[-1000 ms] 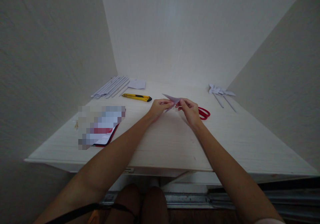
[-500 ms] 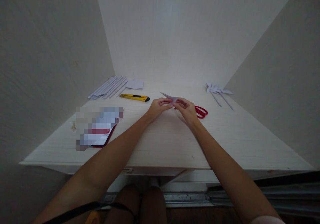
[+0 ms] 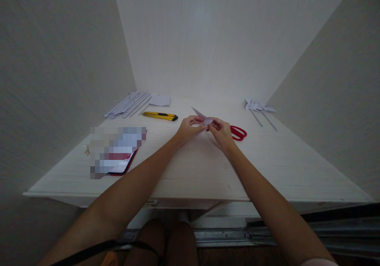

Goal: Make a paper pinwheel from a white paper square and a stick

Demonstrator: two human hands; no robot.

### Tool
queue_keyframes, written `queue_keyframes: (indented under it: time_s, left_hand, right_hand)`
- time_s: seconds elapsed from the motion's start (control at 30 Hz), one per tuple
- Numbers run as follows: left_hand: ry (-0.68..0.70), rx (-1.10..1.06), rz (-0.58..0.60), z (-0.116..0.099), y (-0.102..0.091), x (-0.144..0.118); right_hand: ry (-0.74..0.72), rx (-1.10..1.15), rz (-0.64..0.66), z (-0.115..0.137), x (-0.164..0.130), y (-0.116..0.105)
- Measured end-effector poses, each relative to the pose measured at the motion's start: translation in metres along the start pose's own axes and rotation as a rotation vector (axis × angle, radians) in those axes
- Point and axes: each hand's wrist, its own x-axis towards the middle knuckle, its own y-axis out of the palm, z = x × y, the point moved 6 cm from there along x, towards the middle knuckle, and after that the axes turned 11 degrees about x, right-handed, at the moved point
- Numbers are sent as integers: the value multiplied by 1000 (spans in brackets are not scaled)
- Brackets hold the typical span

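A small piece of white paper (image 3: 207, 120), bent with one corner sticking up to the left, is held above the middle of the table. My left hand (image 3: 189, 127) pinches it from the left, thumb in front and fingers behind. On the other side my right hand (image 3: 220, 131) grips the paper's right part between thumb and fingertips. Red-handled scissors (image 3: 239, 133) lie just right of my right hand, their blades hidden. Farther left, a yellow utility knife (image 3: 160, 116) rests flat on the table.
Rolled paper sticks (image 3: 129, 104) lie at the back left beside a flat paper sheet (image 3: 160, 100). Two paper pinwheels (image 3: 252, 105) on sticks are at the back right. A partly blurred phone (image 3: 121, 167) sits at the left. Walls enclose the white table (image 3: 192, 175).
The paper has turned slightly between my fingers, and more of its face shows. My right hand has shifted a little. The things on the table have stayed in place.
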Motion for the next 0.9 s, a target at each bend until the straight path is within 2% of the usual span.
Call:
queue_keyframes:
  time_s: [0.1,0.23,0.37,0.47,0.6,0.67,0.9]
  left_hand:
    - [49,87,-38,-3,1,-1]
    - [46,118,-109,-9,-3,-2]
    - [-14,140,-247,-7,-14,-1]
    - [-92,31,-307,3,-20,2]
    - [-259,-243,-342,19,-20,4]
    - [-293,-323,-372,23,-21,4]
    - [-337,-334,-522,34,-32,6]
  right_hand:
    - [-22,8,-16,-1,-3,2]
    - [-13,-17,-72,-5,-3,-2]
    - [108,62,-198,-16,-3,-15]
    - [206,159,-241,-22,-4,-19]
    - [263,216,-215,-24,-6,-17]
    - [283,238,-182,-24,-6,-15]
    - [342,288,6,-19,-9,-1]
